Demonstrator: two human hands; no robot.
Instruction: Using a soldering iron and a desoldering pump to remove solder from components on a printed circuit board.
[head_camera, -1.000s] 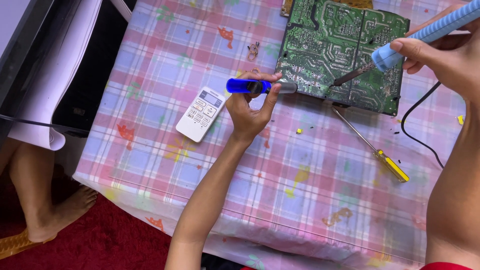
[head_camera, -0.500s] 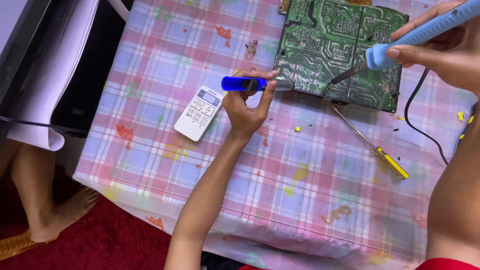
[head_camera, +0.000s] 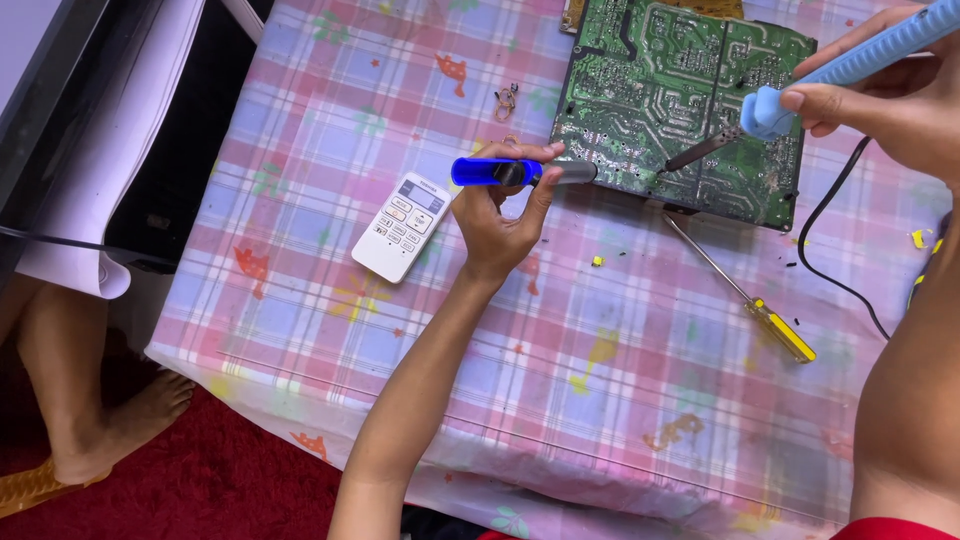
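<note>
A green circuit board (head_camera: 660, 90) lies solder side up at the far edge of the table. My right hand (head_camera: 880, 105) grips a light blue soldering iron (head_camera: 850, 65), its dark tip resting on the board's near part. My left hand (head_camera: 500, 215) holds a blue desoldering pump (head_camera: 520, 172) level, with its grey nozzle against the board's near left edge, a short way left of the iron's tip.
A white remote control (head_camera: 402, 226) lies left of my left hand. A yellow-handled screwdriver (head_camera: 745, 290) lies near the board. The iron's black cable (head_camera: 830, 240) runs down the right. A pink checked cloth (head_camera: 330, 120) covers the table. Someone's bare leg and foot (head_camera: 90, 400) rest on red carpet.
The view shifted slightly. The soldering iron's tip stays on the board's near part and the pump stays by its left edge; both hands keep their grips.
</note>
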